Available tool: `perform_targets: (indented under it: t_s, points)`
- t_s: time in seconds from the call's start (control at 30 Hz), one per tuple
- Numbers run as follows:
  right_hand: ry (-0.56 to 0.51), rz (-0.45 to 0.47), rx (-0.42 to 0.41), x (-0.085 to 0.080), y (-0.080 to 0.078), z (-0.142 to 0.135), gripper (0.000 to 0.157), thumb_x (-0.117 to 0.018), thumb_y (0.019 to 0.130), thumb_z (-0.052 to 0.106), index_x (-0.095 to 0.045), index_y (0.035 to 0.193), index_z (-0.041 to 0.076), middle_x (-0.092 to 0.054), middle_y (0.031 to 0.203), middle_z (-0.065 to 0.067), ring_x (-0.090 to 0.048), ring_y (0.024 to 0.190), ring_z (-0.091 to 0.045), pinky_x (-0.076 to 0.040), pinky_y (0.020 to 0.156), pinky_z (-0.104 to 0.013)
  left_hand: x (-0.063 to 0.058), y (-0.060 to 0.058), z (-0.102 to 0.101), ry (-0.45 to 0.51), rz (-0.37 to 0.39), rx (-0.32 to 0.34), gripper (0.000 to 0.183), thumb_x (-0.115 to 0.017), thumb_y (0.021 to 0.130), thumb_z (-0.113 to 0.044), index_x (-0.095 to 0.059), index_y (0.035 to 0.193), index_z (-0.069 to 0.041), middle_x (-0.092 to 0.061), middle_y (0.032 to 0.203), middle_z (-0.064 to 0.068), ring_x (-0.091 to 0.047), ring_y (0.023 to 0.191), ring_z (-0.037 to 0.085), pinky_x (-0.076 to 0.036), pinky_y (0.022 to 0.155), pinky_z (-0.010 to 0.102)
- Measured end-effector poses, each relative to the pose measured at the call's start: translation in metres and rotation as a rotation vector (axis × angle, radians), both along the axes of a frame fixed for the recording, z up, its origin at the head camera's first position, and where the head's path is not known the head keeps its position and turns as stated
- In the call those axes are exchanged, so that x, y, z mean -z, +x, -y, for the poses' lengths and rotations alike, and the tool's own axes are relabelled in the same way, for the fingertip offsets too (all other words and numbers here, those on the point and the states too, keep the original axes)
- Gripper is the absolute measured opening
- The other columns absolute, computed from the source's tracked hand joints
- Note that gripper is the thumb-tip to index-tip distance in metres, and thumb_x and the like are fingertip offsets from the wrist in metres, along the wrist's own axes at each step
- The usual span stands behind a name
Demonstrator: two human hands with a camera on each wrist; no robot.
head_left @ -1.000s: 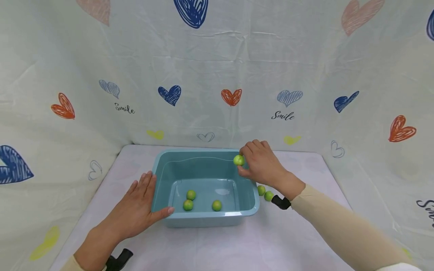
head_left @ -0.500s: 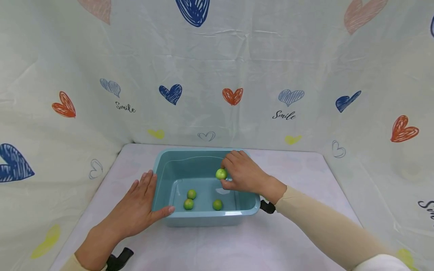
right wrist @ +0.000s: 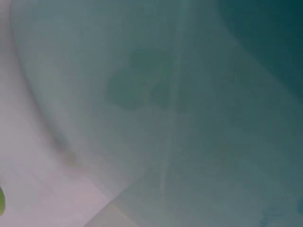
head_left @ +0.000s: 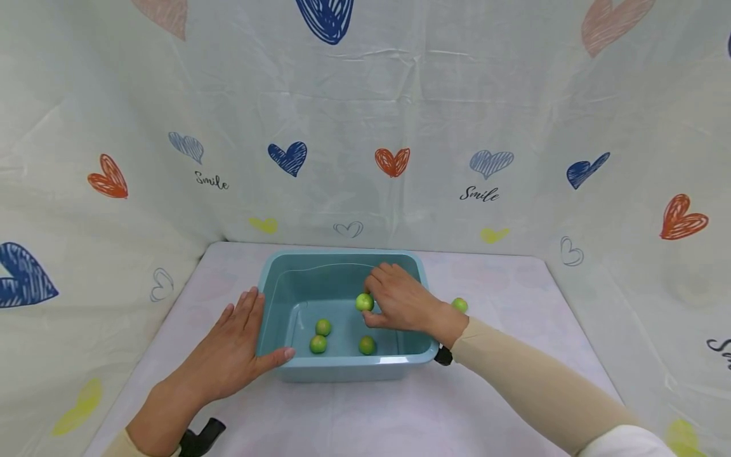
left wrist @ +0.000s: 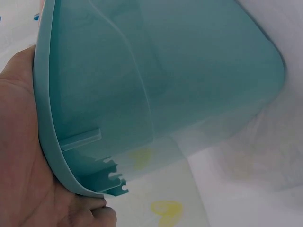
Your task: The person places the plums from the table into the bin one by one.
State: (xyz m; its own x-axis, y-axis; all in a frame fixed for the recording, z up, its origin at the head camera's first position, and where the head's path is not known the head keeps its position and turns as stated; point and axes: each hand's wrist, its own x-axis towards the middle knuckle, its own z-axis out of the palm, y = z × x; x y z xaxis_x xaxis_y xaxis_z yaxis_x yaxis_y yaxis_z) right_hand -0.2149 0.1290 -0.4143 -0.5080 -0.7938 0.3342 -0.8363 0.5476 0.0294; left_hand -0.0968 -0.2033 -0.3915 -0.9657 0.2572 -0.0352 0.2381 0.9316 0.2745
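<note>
A blue-green plastic basin (head_left: 342, 362) stands on the table. Flat along its left side lies my left hand (head_left: 228, 349), fingers straight and thumb over the front rim; the left wrist view shows the palm against the rim (left wrist: 45, 104). Inside the basin's right half, my right hand (head_left: 405, 301) pinches a small round green lime (head_left: 364, 302) between thumb and fingers, above the floor. Two limes (head_left: 318, 344) sit close together on the basin floor, and another lime (head_left: 367, 345) lies to their right. The right wrist view is filled by the basin's outer wall (right wrist: 142, 142).
Outside the basin on the right, a lime (head_left: 459, 305) on the white-covered table (head_left: 354, 419) shows just beyond my right wrist. Behind the table hangs a white curtain (head_left: 342, 95) printed with hearts.
My right hand has carried the pinched lime from the basin's right rim leftward and down into it. The left hand and the limes on the basin floor have stayed put.
</note>
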Motion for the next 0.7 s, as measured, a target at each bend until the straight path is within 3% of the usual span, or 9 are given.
perform_targets:
  t_s: [0.37,0.7]
  points:
    - [0.027,-0.057,0.040,0.0034,0.0010,0.0006,0.032,-0.073,0.091,0.043,-0.068,0.101,0.012,-0.063,0.093,0.001,-0.050,0.083,-0.017,-0.034,0.073,-0.030,0.0007,-0.0004,-0.0002,0.001,-0.006,0.003,0.125,-0.057,0.091,-0.082,-0.017,0.163,0.012,-0.016,0.172,0.032,-0.021,0.157,0.052,-0.021,0.124,0.072]
    - [0.036,-0.127,0.097,0.0058,0.0007,0.0014,0.037,-0.073,0.093,0.044,-0.068,0.103,0.009,-0.063,0.093,-0.003,-0.053,0.084,-0.020,-0.036,0.071,-0.031,0.0012,0.0015,0.0000,0.007,-0.016,0.006,0.124,-0.058,0.091,-0.081,-0.018,0.163,0.013,-0.017,0.171,0.033,-0.022,0.157,0.053,-0.023,0.123,0.072]
